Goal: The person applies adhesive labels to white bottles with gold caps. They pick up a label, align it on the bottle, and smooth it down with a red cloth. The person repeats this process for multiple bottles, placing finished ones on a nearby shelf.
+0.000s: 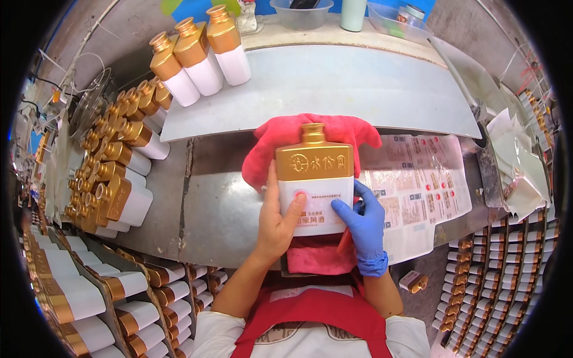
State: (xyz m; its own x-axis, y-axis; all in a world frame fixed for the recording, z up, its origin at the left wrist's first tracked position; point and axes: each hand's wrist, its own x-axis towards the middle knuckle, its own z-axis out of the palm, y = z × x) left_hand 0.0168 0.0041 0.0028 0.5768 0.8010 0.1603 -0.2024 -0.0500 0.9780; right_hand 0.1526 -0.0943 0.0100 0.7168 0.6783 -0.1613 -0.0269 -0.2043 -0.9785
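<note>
A flat-shouldered bottle, gold above and white below with print on its front, is upright between my hands. My bare left hand grips its left side, thumb pressed on the white face. My right hand, in a blue glove, closes on the lower right edge with its thumb on the front. Something dark, and a thin red piece below it, show by the right fingers; their kind is unclear. Behind and under the bottle lies a red cloth. To the right is a sheet of printed labels.
Three similar bottles stand on a raised grey board. Many more crowd the table's left. Racks of bottles flank me on both sides. At the back are a clear bowl and a pale green cup.
</note>
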